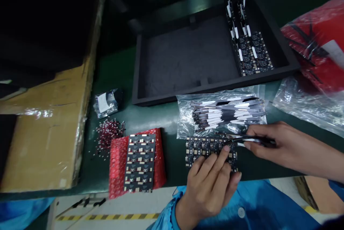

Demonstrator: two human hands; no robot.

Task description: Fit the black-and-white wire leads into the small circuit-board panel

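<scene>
Black circuit panel (211,149) is pinned flat on the green bench (150,117) by the left hand (211,183), whose fingertips (225,149) press on its near half. The right hand (279,142) is closed in a pinch around black tweezers (242,137), whose tips reach over the panel's far right corner. Just behind the panel a clear bag (223,113) of flat cables lies, touching the front wall of the dark tray (188,90), in whose right end finished boards (248,48) with cables are stacked in two rows. To the left a second panel (140,162) rests on red wrap (118,167), with loose red parts (109,133) beside it. For the step in hand, the panel is best held still with steady downward pressure, the tweezers kept low and nearly level, and the cable end gripped close to its tip. Whether a cable is already between the tips cannot be told.
</scene>
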